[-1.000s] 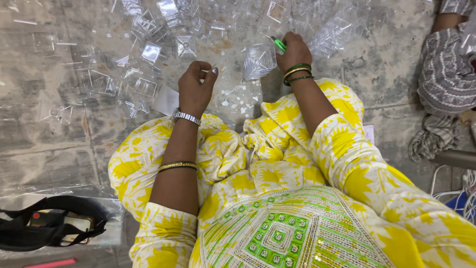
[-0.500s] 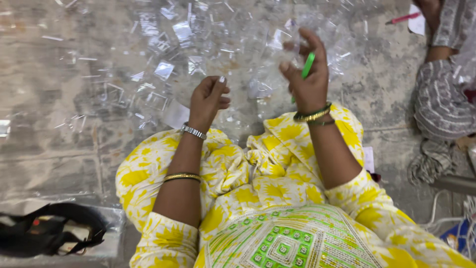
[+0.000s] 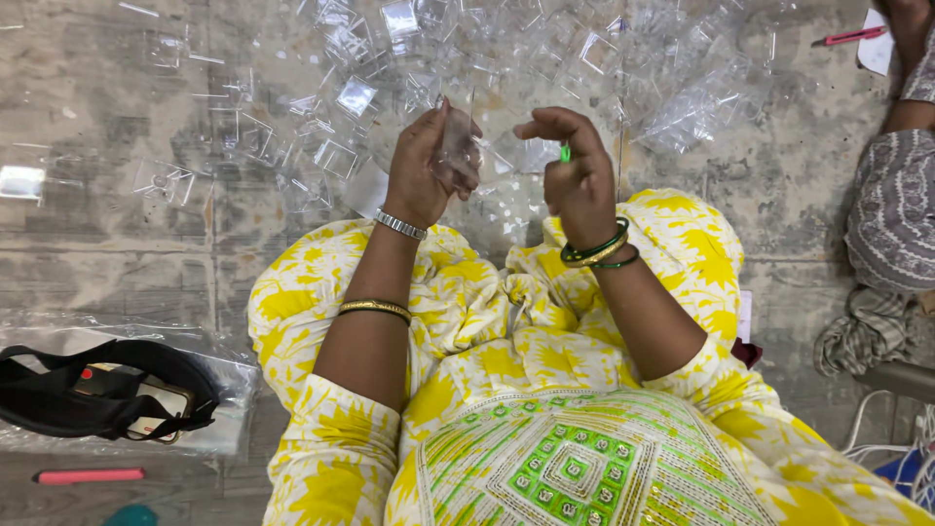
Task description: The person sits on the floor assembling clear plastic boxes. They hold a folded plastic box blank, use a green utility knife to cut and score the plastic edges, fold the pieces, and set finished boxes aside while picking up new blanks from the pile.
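Above the lap, at mid-scene, the clear piece point(image 3: 458, 151) sits pinched in the left hand point(image 3: 424, 170), thumb and fingers closed around it and holding it up off the floor. A second ago that hand was down low, closed among the loose plastic on the floor; it has since risen and turned so the piece faces the person. Just right of it, the right hand point(image 3: 577, 175) has come up too, from the heap on the far side. Its fingers curl around a green stick point(image 3: 564, 153), of which only a short tip shows; the forefinger and thumb stand slightly apart above it, near the clear piece but not touching it. Both hands now meet close together in the air, so the work looks to have passed from picking up to handling the piece between the two hands; that is a judgement, since the piece is too clear and blurred to show its shape.

Bangles point(image 3: 594, 251) ring the right wrist, and a silver bracelet point(image 3: 400, 226) the left. Beneath lies the yellow dress point(image 3: 506, 341). Farther out, clear plastic pieces point(image 3: 341, 107) spread across the grey floor point(image 3: 117, 244). At near left lies a black bag point(image 3: 107, 385) with a pink pen point(image 3: 88, 476) nearer still. At far right sits another person's striped sleeve point(image 3: 891, 209).
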